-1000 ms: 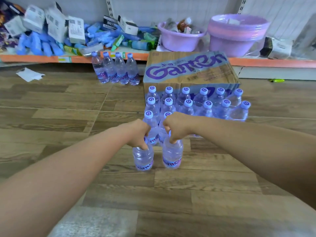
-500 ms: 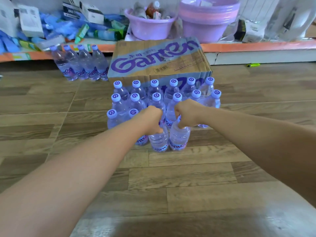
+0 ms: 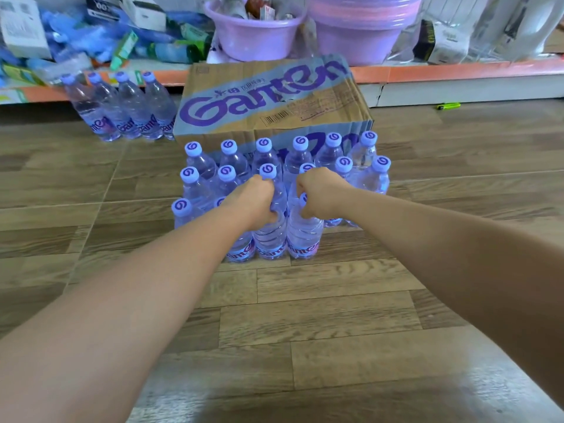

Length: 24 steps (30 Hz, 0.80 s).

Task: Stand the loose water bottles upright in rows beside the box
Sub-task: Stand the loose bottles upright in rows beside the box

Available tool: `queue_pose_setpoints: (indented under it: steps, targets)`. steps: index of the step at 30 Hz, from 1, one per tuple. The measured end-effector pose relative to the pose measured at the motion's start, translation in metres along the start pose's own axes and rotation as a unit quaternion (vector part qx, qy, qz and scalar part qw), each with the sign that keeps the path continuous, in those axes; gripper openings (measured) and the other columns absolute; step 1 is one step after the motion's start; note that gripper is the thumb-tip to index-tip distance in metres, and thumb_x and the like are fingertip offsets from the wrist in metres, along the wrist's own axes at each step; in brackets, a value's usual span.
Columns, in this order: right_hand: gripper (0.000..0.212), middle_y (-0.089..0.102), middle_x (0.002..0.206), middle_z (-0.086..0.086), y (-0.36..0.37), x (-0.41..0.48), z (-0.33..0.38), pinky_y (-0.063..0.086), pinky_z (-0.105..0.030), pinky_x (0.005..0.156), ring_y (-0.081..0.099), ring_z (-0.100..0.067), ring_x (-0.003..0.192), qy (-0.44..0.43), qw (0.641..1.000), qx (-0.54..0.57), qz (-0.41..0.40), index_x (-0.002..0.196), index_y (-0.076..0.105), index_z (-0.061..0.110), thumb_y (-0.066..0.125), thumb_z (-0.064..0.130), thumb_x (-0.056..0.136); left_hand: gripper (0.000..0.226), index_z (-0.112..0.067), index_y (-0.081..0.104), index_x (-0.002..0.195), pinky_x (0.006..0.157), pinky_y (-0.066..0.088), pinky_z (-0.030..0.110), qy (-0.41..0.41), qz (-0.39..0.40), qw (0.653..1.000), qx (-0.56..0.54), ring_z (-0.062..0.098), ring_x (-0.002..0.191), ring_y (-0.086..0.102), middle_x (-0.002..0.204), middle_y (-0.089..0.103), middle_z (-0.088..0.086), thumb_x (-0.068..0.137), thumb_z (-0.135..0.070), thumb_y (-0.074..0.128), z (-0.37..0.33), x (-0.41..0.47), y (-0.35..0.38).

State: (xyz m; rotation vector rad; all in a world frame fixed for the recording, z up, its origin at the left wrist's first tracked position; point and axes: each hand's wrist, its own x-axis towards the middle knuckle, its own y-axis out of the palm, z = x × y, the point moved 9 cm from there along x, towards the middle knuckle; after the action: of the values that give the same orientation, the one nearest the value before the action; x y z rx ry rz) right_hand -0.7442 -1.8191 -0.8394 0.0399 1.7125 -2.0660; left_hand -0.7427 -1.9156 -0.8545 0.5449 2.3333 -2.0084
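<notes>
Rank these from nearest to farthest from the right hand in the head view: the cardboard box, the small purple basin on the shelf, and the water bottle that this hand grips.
1. The water bottle: directly under the right hand, which grips its top.
2. The cardboard box: ahead of the hand, slightly to the left.
3. The small purple basin: on the shelf, behind the box.

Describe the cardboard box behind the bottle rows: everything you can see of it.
The cardboard box is brown corrugated card with a pale blue band, large purple Ganten lettering and a barcode on its closed top. It sits flat on the wooden floor before the orange-edged shelf. The back row of upright bottles stands along its near side, hiding the lower part. No hand touches it.
</notes>
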Motion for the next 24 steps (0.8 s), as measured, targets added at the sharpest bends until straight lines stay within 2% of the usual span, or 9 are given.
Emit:
queue_pose_setpoints:
  steps: [4, 8, 12, 14, 17, 19, 21, 23, 24]
  targets:
    - [0.040, 0.054, 0.110, -0.011, 0.005, -0.001, -0.003, 0.039, -0.030, 0.067, 0.047, -0.024, 0.086, -0.001, 1.000, 0.015, -0.002, 0.115, 0.054, 0.006, 0.068, 0.018, 0.080, 0.035, -0.002, 0.049, 0.106, 0.079, 0.047, 0.040, -0.006, 0.001, 1.000, 0.008, 0.034, 0.098, 0.055, 0.108, 0.048, 0.014, 0.082, -0.024, 0.061, 0.002, -0.002, -0.003]
    - [0.037, 0.054, 0.118, -0.013, 0.005, -0.003, -0.004, 0.040, -0.030, 0.069, 0.047, -0.024, 0.087, 0.008, 1.000, 0.013, -0.007, 0.115, 0.053, 0.006, 0.065, 0.017, 0.081, 0.035, -0.005, 0.048, 0.110, 0.079, 0.049, 0.041, 0.002, -0.003, 0.999, 0.045, 0.034, 0.099, 0.056, 0.113, 0.051, 0.013, 0.084, -0.027, 0.057, -0.002, -0.004, -0.003]
    - [0.038, 0.048, 0.122, -0.012, 0.008, -0.004, -0.001, 0.037, -0.030, 0.067, 0.047, -0.027, 0.088, 0.010, 0.999, -0.037, 0.013, 0.120, 0.050, 0.007, 0.058, 0.021, 0.086, 0.033, -0.005, 0.047, 0.111, 0.072, 0.043, 0.037, 0.002, -0.013, 0.998, 0.068, 0.033, 0.099, 0.056, 0.114, 0.052, 0.012, 0.089, -0.029, 0.050, 0.000, -0.008, -0.004]
    - [0.039, 0.049, 0.121, -0.008, -0.004, -0.005, 0.003, 0.037, -0.031, 0.067, 0.054, -0.029, 0.098, 0.005, 0.997, -0.069, -0.026, 0.120, 0.051, 0.012, 0.055, 0.033, 0.087, 0.038, -0.006, 0.050, 0.111, 0.071, 0.043, 0.037, 0.004, -0.033, 0.997, 0.070, 0.032, 0.101, 0.058, 0.114, 0.055, 0.010, 0.091, -0.039, 0.049, 0.000, -0.009, -0.011]
    - [0.041, 0.054, 0.120, -0.007, -0.036, -0.001, 0.013, 0.037, -0.032, 0.069, 0.050, -0.027, 0.115, -0.017, 0.989, -0.066, -0.131, 0.120, 0.051, 0.012, 0.047, 0.042, 0.092, 0.042, -0.008, 0.050, 0.112, 0.065, 0.038, 0.036, -0.017, -0.101, 0.992, 0.072, 0.032, 0.101, 0.059, 0.113, 0.057, 0.009, 0.096, -0.045, 0.037, 0.006, -0.010, -0.036]
    - [0.043, 0.051, 0.124, -0.008, -0.045, 0.008, 0.021, 0.040, -0.036, 0.074, 0.046, -0.027, 0.120, -0.037, 0.989, -0.058, -0.131, 0.124, 0.047, 0.010, 0.044, 0.041, 0.095, 0.040, -0.008, 0.048, 0.116, 0.065, 0.036, 0.035, -0.036, -0.130, 0.989, 0.061, 0.032, 0.103, 0.058, 0.116, 0.057, 0.010, 0.098, -0.040, 0.033, 0.015, -0.010, -0.053]
    - [0.049, 0.046, 0.133, -0.009, -0.048, 0.021, 0.033, 0.042, -0.039, 0.088, 0.041, -0.028, 0.126, -0.066, 0.992, -0.062, -0.089, 0.134, 0.040, 0.010, 0.042, 0.041, 0.097, 0.040, -0.008, 0.044, 0.125, 0.072, 0.037, 0.036, -0.061, -0.111, 0.991, 0.030, 0.032, 0.112, 0.053, 0.125, 0.053, 0.011, 0.099, -0.037, 0.034, 0.030, -0.010, -0.065]
    - [0.056, 0.038, 0.143, -0.010, -0.050, 0.033, 0.046, 0.034, -0.038, 0.106, 0.033, -0.028, 0.135, -0.091, 0.993, -0.061, -0.041, 0.141, 0.032, 0.008, 0.042, 0.042, 0.097, 0.053, -0.005, 0.028, 0.141, 0.096, 0.037, 0.038, -0.080, -0.044, 0.996, 0.002, 0.031, 0.132, 0.038, 0.144, 0.038, 0.015, 0.098, -0.036, 0.036, 0.046, -0.012, -0.069]
    - [0.060, 0.032, 0.148, -0.011, -0.052, 0.037, 0.052, 0.027, -0.038, 0.111, 0.028, -0.027, 0.139, -0.100, 0.993, -0.063, -0.023, 0.143, 0.029, 0.007, 0.041, 0.042, 0.097, 0.061, -0.003, 0.016, 0.146, 0.111, 0.027, 0.037, -0.085, -0.010, 0.996, -0.004, 0.029, 0.141, 0.025, 0.153, 0.025, 0.016, 0.099, -0.036, 0.034, 0.053, -0.014, -0.070]
